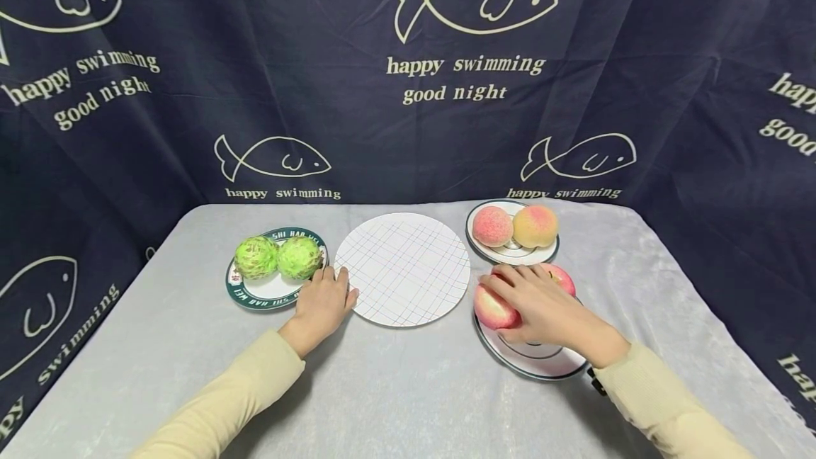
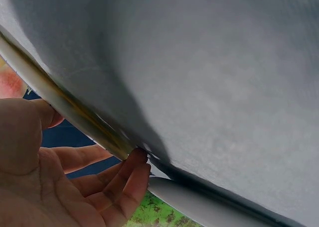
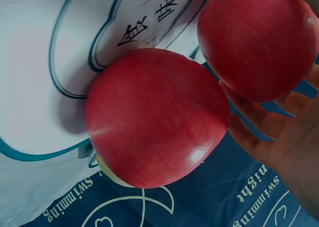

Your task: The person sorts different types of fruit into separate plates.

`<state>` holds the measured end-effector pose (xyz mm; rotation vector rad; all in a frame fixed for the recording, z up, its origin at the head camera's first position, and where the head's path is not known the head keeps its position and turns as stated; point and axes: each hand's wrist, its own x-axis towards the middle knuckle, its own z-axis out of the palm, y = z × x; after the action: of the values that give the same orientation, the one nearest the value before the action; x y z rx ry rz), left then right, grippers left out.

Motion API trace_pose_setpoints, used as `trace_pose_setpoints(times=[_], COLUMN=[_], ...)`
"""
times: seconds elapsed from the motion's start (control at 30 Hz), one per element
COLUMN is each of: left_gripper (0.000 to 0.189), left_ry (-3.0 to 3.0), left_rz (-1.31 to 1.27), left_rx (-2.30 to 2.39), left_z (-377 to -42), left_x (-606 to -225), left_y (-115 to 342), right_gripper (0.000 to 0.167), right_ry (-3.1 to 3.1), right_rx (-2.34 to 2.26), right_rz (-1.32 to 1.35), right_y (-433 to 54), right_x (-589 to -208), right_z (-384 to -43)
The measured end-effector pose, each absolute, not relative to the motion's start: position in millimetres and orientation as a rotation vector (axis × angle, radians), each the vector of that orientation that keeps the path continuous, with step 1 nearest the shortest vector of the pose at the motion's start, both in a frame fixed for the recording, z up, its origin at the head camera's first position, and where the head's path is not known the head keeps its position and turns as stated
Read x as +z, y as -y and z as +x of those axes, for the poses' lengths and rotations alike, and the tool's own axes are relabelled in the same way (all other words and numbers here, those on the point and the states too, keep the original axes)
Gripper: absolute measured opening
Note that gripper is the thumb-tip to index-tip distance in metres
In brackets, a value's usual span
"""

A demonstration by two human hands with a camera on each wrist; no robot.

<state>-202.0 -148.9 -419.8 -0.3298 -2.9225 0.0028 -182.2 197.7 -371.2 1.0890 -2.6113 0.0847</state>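
Note:
My right hand (image 1: 542, 314) grips a red apple (image 1: 494, 309) at the left of a white plate (image 1: 542, 367) with a dark rim. In the right wrist view the held apple (image 3: 256, 43) has the thumb on one side and fingers on the other. A second apple (image 3: 154, 117) lies beside it, near the fingertips. My left hand (image 1: 323, 303) touches the left edge of a round white board (image 1: 403, 271) with thin crossing lines. From the left wrist, its fingers (image 2: 117, 182) look loosely bent at the rim, thumb resting against the edge.
Left of the board, two green bumpy custard apples (image 1: 256, 257) sit on a green-rimmed plate (image 1: 270, 292). Behind the apples, two peaches (image 1: 535, 226) share another plate (image 1: 510, 255). A grey cloth (image 1: 408, 388) covers the table; a dark fish-print curtain (image 1: 357, 91) hangs behind.

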Motion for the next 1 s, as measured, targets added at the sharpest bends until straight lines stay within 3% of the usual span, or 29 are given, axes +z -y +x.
trace_pose_setpoints(times=[1.0], left_gripper=[0.048], left_ry=[2.940], left_rz=[-0.327], left_rx=[0.018], left_z=[-202.6], left_x=[-419.3], left_y=[148.8], right_gripper=[0.071], right_ry=[2.569], right_rx=[0.057], right_rz=[1.094], right_y=[-205.7], right_x=[-378.6], right_z=[-176.3])
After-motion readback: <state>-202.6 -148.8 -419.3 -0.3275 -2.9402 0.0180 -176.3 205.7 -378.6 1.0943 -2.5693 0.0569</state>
